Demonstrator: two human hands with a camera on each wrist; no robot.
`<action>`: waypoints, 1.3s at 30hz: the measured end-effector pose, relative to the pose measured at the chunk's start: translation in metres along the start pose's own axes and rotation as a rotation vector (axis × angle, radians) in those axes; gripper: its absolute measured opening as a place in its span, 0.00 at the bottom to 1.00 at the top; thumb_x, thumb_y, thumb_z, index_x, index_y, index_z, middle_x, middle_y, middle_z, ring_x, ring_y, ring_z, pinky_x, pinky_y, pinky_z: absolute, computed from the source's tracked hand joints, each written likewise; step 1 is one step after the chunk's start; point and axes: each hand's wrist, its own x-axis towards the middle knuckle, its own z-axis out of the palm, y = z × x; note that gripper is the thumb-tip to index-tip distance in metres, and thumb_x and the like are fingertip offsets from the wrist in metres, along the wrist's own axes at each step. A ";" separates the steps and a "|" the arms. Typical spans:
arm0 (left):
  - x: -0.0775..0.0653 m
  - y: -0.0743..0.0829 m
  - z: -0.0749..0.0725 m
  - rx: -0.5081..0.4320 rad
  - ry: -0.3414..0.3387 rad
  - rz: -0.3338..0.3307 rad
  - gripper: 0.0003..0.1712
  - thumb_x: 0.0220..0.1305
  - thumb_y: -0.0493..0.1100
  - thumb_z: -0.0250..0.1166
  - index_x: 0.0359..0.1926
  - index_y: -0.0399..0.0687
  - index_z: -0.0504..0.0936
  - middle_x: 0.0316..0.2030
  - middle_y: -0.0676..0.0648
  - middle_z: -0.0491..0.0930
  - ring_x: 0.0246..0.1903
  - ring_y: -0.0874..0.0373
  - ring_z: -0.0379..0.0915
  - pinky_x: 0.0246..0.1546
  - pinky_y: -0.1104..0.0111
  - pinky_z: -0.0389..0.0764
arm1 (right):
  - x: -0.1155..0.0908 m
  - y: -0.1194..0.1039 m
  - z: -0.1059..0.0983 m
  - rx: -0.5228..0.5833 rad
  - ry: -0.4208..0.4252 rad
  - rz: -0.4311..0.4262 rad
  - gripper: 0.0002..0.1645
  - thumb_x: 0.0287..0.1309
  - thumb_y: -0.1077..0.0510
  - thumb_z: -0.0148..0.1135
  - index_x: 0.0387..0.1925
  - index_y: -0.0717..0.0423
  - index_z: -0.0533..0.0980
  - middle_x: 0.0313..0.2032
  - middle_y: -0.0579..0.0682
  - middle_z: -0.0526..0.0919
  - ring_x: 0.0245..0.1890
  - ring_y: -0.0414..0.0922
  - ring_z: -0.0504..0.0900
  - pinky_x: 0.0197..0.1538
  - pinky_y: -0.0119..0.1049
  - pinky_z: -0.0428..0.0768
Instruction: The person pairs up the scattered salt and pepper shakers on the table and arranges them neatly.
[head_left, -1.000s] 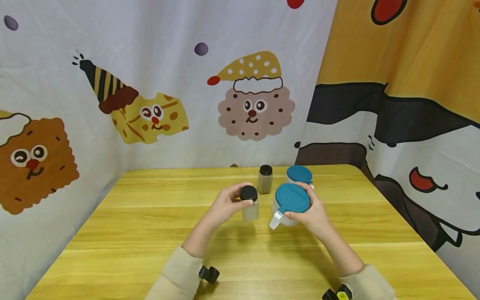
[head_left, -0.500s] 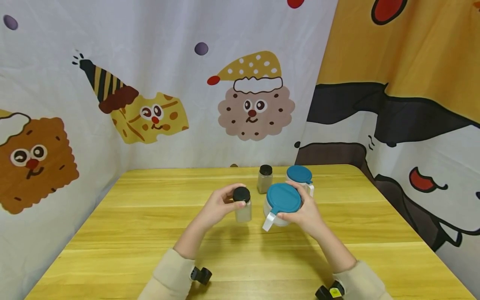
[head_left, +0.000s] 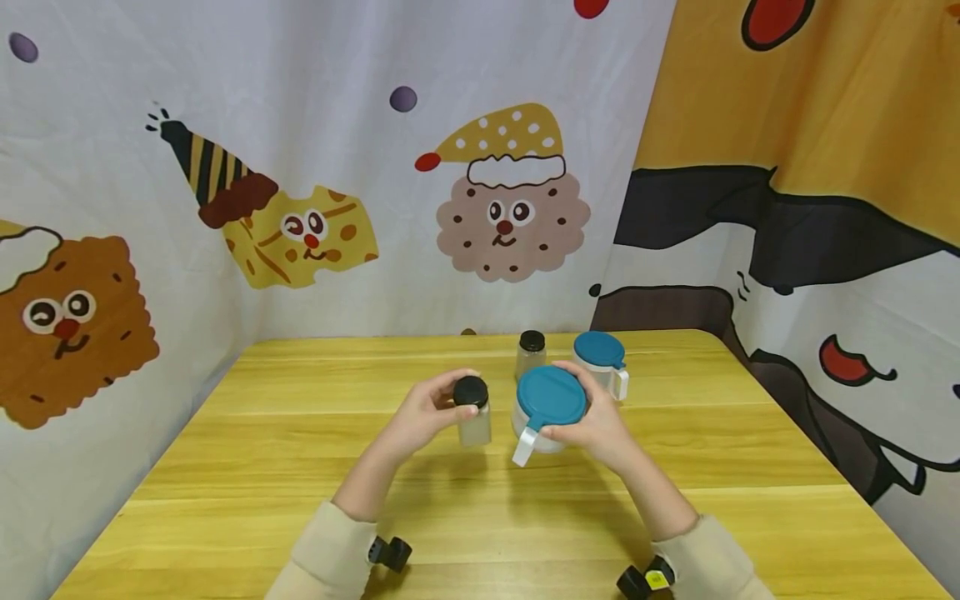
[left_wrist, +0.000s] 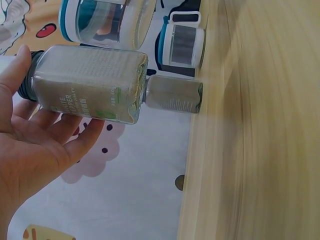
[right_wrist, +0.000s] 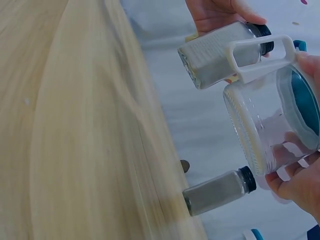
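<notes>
My left hand point(head_left: 420, 422) grips a square glass pepper jar point(head_left: 474, 430) near its black cap. The jar is upright, filled with greyish powder, and its printed label point(left_wrist: 72, 102) shows in the left wrist view. In my right hand point(head_left: 603, 429) is a round clear glass seasoning jar point(right_wrist: 267, 117) with a blue lid point(head_left: 552, 395) and a white handle point(right_wrist: 262, 57). Fingers and thumb hold it around the lid and upper side, and its handle points toward me. Both held jars are raised above the table, side by side with a small gap.
Behind them, a second black-capped jar of powder point(head_left: 529, 363) stands on the wooden table point(head_left: 300, 467). To its right stands another blue-lidded jar point(head_left: 598, 350) with a white handle. A cartoon-printed curtain point(head_left: 337, 308) hangs along the table's back edge.
Both hands have moved left together, carrying the pepper jar and the blue-lidded jar. The rear blue-lidded jar is now more exposed, and the rear powder jar is partly covered.
</notes>
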 end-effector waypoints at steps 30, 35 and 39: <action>-0.018 -0.007 -0.032 -0.039 -0.087 0.066 0.23 0.63 0.35 0.64 0.59 0.41 0.74 0.54 0.41 0.77 0.49 0.45 0.75 0.48 0.60 0.77 | 0.010 -0.003 0.023 0.021 -0.093 -0.053 0.52 0.36 0.64 0.79 0.65 0.52 0.64 0.58 0.60 0.72 0.54 0.60 0.73 0.53 0.55 0.73; -0.024 -0.006 -0.038 -0.019 -0.085 0.059 0.23 0.64 0.35 0.64 0.59 0.42 0.74 0.54 0.42 0.78 0.49 0.46 0.76 0.48 0.60 0.77 | 0.011 -0.004 0.028 0.017 -0.110 -0.035 0.53 0.36 0.62 0.80 0.66 0.53 0.63 0.58 0.60 0.71 0.55 0.60 0.73 0.53 0.54 0.73; -0.027 -0.004 -0.043 -0.022 -0.082 0.048 0.23 0.64 0.35 0.64 0.60 0.41 0.74 0.55 0.38 0.76 0.51 0.45 0.75 0.49 0.61 0.76 | 0.012 -0.004 0.031 0.010 -0.124 -0.023 0.53 0.36 0.61 0.80 0.66 0.52 0.64 0.58 0.60 0.71 0.55 0.61 0.73 0.53 0.53 0.74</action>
